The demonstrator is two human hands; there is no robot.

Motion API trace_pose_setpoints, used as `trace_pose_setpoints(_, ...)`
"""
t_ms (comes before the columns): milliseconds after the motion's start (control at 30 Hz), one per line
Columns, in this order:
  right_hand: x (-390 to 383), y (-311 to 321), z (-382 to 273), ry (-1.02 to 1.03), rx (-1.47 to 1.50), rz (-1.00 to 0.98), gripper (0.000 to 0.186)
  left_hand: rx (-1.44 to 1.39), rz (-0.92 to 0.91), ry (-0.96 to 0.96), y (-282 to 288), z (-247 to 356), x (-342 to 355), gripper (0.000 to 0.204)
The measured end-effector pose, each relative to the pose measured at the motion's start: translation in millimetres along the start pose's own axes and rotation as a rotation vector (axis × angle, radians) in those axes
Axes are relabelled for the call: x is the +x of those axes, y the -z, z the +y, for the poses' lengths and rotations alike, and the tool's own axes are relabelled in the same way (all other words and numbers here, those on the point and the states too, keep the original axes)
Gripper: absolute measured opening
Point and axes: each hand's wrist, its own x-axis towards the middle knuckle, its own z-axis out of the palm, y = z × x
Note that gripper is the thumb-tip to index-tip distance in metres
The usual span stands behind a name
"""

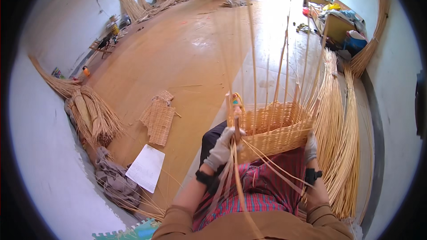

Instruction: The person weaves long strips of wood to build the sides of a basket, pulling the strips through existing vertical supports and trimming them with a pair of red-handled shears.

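Observation:
A rectangular wicker basket, partly woven, rests on my lap with tall upright stakes rising from its walls. My left hand, in a pale glove, is closed on the basket's near left corner, beside a thick brown corner post. Loose weaving strands fan out from that corner toward my body and across the basket's front. At the right end, my gloved right hand grips the basket's side; its fingers are partly hidden behind the wall.
Long bundles of wicker rods lie along the right wall. On the floor at left are woven wicker panels, a white sheet, a grey cloth and a bound bundle of rods. A cluttered cabinet stands far right.

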Motion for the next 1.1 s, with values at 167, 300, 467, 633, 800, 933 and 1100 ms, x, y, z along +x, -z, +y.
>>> trace_pose_setpoints(167, -72.0, -45.8, -69.2, -0.015, -0.310, -0.186, 0.054, 0.019, 0.089, 0.139, 44.6, -73.7, -7.9, 0.055)
trace_pose_setpoints(300, -88.9, -57.2, -92.1, 0.057, -0.459, -0.057, 0.054, 0.149, 0.106, 0.221, 47.7, -72.5, -12.2, 0.053)
trace_pose_setpoints(467, -84.2, -50.5, -110.0, -0.006, -0.691, -0.138, 0.052, 0.138, 0.097, 0.158, 49.2, -72.2, -10.2, 0.057)
trace_pose_setpoints(633, -82.6, -46.6, -110.2, -0.031, -0.984, -0.171, 0.061, 0.093, 0.104, 0.238, 45.5, -77.3, 0.2, 0.050)
trace_pose_setpoints(800, -98.4, -51.9, -125.9, 0.095, -1.033, -0.241, 0.067, -0.051, 0.224, 0.207, 41.9, -113.2, -13.1, 0.048)
trace_pose_setpoints(933, -92.6, -50.2, -126.2, 0.018, -1.013, -0.263, 0.065, 0.090, 0.151, 0.172, 47.7, -94.5, 1.6, 0.055)
trace_pose_setpoints(1100, -98.2, -52.8, -133.4, -0.050, -1.072, -0.331, 0.053, 0.195, 0.138, 0.209, 52.2, -96.6, -6.1, 0.053)
